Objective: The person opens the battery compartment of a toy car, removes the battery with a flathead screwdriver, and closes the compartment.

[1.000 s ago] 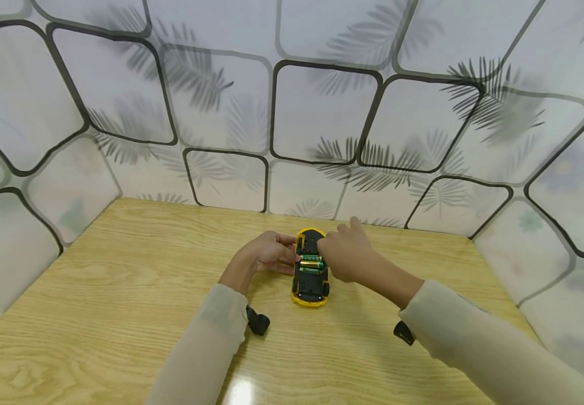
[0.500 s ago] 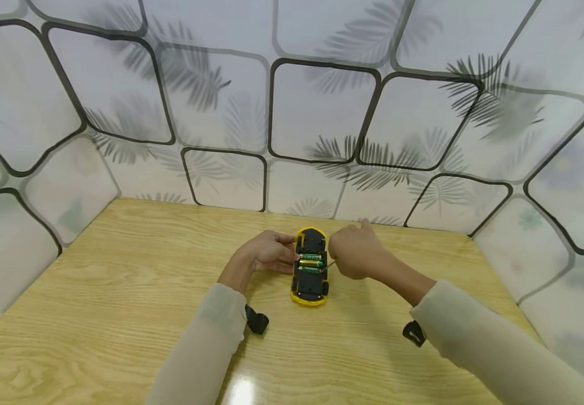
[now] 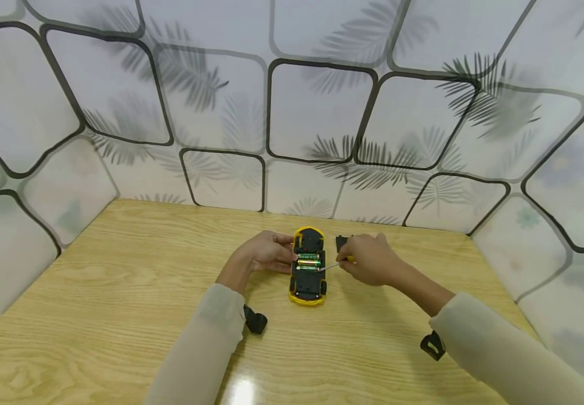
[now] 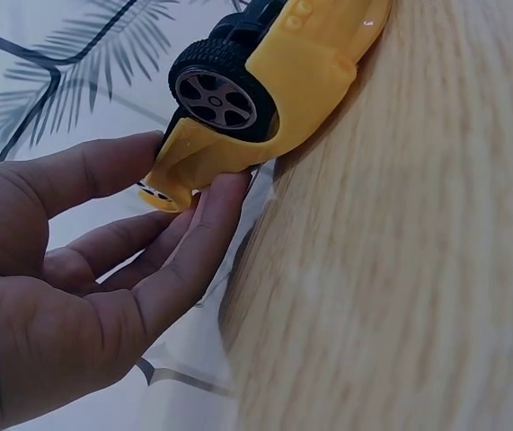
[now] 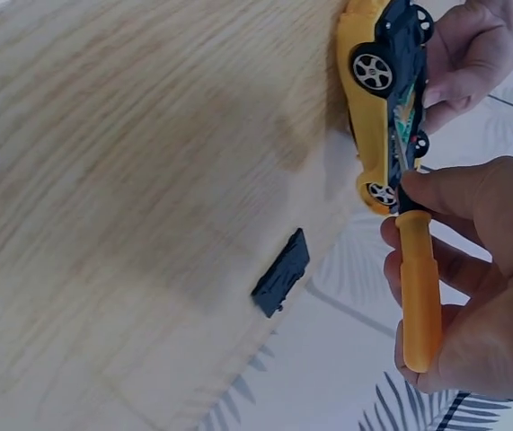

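Note:
A yellow toy car (image 3: 308, 288) lies upside down on the table, its black underside facing up. Several green-and-gold batteries (image 3: 308, 262) sit in the uncovered bay in its middle. My left hand (image 3: 270, 253) grips the car's left side, thumb on the underside edge and fingers along the yellow body (image 4: 305, 76). In my right hand (image 3: 371, 260) is a screwdriver (image 5: 420, 292) with an orange-yellow handle. Its thin shaft reaches over the car's right side, the tip at the battery nearest me.
A small black battery cover (image 5: 281, 272) lies on the wooden table (image 3: 145, 292), right of the car and partly behind my right hand in the head view. Patterned white panels (image 3: 312, 112) stand along the back and sides of the table.
My right hand has drawn back to the right from over the car, bringing the screwdriver shaft and the black cover into view. The left hand keeps its grip on the car.

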`<state>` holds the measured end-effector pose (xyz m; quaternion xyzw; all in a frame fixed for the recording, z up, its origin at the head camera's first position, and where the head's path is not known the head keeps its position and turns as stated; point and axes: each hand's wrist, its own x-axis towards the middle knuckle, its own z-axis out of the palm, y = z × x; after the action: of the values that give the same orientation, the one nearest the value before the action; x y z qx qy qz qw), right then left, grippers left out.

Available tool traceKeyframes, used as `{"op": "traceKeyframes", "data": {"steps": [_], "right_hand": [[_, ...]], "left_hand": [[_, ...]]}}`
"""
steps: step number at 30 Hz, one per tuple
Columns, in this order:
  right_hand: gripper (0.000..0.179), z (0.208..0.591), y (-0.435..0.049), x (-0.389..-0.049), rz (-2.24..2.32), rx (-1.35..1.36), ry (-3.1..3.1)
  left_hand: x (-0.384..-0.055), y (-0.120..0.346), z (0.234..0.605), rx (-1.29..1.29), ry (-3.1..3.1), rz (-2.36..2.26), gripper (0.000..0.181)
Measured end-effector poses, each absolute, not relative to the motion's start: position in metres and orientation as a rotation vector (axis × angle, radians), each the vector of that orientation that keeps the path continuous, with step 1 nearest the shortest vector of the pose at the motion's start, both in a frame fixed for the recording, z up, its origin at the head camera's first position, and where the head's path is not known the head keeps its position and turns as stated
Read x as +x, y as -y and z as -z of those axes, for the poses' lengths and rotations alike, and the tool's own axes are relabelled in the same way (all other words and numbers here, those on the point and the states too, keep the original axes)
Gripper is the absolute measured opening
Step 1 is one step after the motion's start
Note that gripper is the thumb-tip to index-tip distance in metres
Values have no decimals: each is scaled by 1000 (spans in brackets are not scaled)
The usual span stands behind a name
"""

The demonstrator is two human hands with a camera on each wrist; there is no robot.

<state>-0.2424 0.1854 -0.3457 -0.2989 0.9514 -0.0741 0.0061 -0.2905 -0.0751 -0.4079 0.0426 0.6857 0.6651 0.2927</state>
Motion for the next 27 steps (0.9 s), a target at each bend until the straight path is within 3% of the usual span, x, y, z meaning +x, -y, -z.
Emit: {"op": "traceKeyframes", "data": {"steps": [27], "right_hand": [[12, 348, -201, -235, 303, -931, -3026]], "left_hand": [[-289, 77, 404, 111, -1817, -1773, 75]]}}
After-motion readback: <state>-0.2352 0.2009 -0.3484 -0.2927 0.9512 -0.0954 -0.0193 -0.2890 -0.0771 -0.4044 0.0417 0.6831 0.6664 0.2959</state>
